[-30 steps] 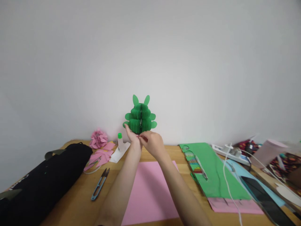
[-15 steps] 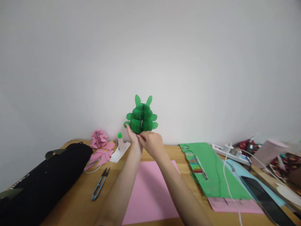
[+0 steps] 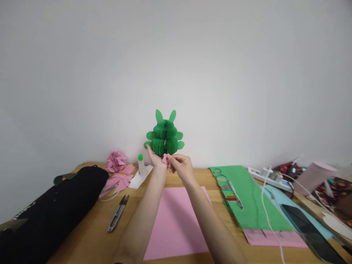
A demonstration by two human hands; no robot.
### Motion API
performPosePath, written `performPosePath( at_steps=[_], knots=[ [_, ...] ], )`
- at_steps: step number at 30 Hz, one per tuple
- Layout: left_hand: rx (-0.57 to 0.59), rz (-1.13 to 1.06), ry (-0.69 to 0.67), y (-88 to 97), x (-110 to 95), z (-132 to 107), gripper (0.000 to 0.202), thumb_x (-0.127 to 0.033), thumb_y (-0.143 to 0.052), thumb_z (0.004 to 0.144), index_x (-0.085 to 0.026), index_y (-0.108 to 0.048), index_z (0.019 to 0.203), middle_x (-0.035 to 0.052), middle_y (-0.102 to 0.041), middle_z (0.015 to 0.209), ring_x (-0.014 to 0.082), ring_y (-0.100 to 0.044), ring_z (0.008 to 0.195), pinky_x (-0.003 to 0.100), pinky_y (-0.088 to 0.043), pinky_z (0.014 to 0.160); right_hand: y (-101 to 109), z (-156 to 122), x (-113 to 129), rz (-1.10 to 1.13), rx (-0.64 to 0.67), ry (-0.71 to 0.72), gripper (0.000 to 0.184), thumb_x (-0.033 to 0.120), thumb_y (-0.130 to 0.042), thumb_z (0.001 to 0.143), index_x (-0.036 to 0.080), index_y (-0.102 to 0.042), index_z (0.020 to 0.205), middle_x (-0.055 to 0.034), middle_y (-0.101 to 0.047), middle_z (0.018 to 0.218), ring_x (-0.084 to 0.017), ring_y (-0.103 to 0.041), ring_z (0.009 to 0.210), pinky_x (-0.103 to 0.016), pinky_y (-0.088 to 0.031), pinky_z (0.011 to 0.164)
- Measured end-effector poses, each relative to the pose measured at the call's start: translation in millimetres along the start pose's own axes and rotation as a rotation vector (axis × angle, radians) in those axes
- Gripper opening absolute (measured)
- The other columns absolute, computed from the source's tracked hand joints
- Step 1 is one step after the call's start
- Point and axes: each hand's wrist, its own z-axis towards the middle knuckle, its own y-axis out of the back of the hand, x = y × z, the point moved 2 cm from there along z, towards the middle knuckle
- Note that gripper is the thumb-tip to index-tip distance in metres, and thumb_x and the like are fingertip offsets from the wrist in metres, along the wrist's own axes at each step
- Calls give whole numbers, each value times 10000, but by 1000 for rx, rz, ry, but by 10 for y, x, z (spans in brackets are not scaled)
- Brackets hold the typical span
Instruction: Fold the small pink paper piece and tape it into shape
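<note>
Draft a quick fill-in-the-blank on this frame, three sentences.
The left hand holds up a honeycomb paper figure coloured ____.
The right hand pinches a small ____ paper piece in its fingers.
The thread snips lie to the ____ of the pink sheet.
Missing: green; pink; left.

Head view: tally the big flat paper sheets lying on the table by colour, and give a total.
Green: 1, the green sheet.
Pink: 2, the large pink sheet and the pink sheet edge showing under the green one.
Light blue: 1, the blue sheet.
Total: 4.
</note>
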Motion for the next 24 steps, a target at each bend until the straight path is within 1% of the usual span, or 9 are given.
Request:
performPosePath(
  at_steps=[4, 7, 10, 13, 15, 17, 19, 24],
  knots=[
    [-169, -82, -22, -98, -26, -48, 390, -413, -558, 943, -159, -566, 1238, 108, -601, 1234, 232, -619, 1054, 447, -538, 897, 11, -28, -150, 145, 6, -62, 279, 404, -557, 947, 133, -622, 956, 14, -620, 773, -74, -564, 580, -218, -497, 530],
    [-221, -115, -7, -146, -35, -87, 454, -511, -496, 950, -155, -580, 1220, 112, -630, 1195, 222, -635, 1022, 446, -528, 896, 21, -46, -177, 225, 12, -84, 248, 373, -582, 936, 133, -624, 986, -2, -637, 837, -90, -594, 644, -239, -524, 577],
    [-228, -125, 32, -140, -33, -115, 551, -608, -394, 947, -162, -624, 1173, 106, -683, 1102, 215, -664, 952, 419, -527, 863, 40, -69, -170, 286, 7, -108, 237, 356, -593, 931, 134, -625, 1004, -15, -649, 884, -104, -616, 696, -259, -542, 618],
    [-228, -124, 85, -71, -26, -134, 586, -642, -336, 936, -194, -686, 1081, 83, -719, 962, 221, -682, 869, 370, -527, 805, 75, -113, -171, 342, -8, -129, 226, 349, -598, 928, 131, -629, 982, -13, -652, 875, -106, -622, 704, -264, -545, 628],
    [-216, -128, 121, -3, -20, -150, 596, -655, -333, 924, -205, -705, 1047, 80, -722, 911, 230, -681, 832, 364, -528, 783, 105, -146, -186, 380, -32, -136, 224, 348, -598, 929, 130, -629, 967, -10, -650, 864, -103, -619, 696, -262, -543, 626],
    [-190, -135, 155, 65, -15, -174, 604, -666, -346, 912, -203, -705, 1059, 91, -723, 927, 242, -677, 826, 383, -531, 783, 138, -170, -211, 419, -70, -136, 225, 348, -596, 930, 130, -628, 972, -13, -651, 875, -103, -618, 697, -262, -543, 627],
    [-164, -140, 182, 129, -11, -208, 605, -669, -362, 905, -202, -696, 1097, 108, -722, 986, 261, -675, 863, 414, -533, 801, 170, -180, -241, 457, -115, -126, 225, 346, -597, 929, 131, -627, 988, -20, -656, 906, -107, -622, 714, -268, -546, 639],
    [-130, -145, 212, 268, 4, -305, 572, -651, -398, 903, -227, -663, 1180, 124, -698, 1117, 313, -639, 1058, 455, -522, 867, 242, -173, -355, 528, -256, -56, 236, 342, -604, 923, 137, -628, 1037, -46, -659, 1008, -148, -645, 849, -328, -561, 740]
  ],
)
